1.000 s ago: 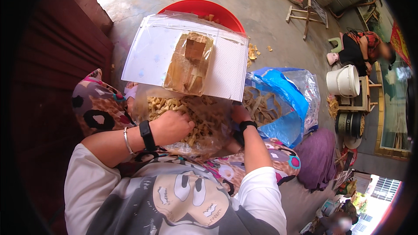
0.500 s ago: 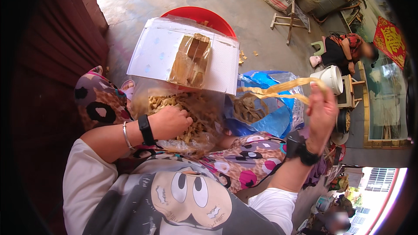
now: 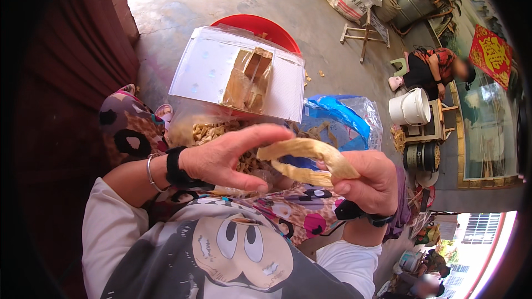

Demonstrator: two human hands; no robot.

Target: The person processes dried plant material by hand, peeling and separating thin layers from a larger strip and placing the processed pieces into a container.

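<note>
I see, on my feed, a white board beyond the left hand, its thumb and fingers spread, contact unclear; the right hand pinches a looped tan strip stretching toward that gap.

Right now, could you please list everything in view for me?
Flat looped strip: 1, pale yellow, in the right grip
Small chopped pieces: many, tan, in the clear plastic bag before the person
Flat rectangular panel: 1, white, beyond that bag
Film-wrapped block: 1, brown, on the panel
Round basin: 1, red, partly hidden by the panel
Crumpled plastic bag: 1, blue and clear, right of centre
Round bucket: 1, white, right
Diamond-shaped hanging: 1, red and gold, far right
Ribbed surface: 1, dark red, far left
Other people: at least 2, mostly dark clothes, right
Background clutter: too indistinct to count, mixed, right
Left grip: 1, bare, open by the strip
Right grip: 1, bare, closed on the strip
</note>
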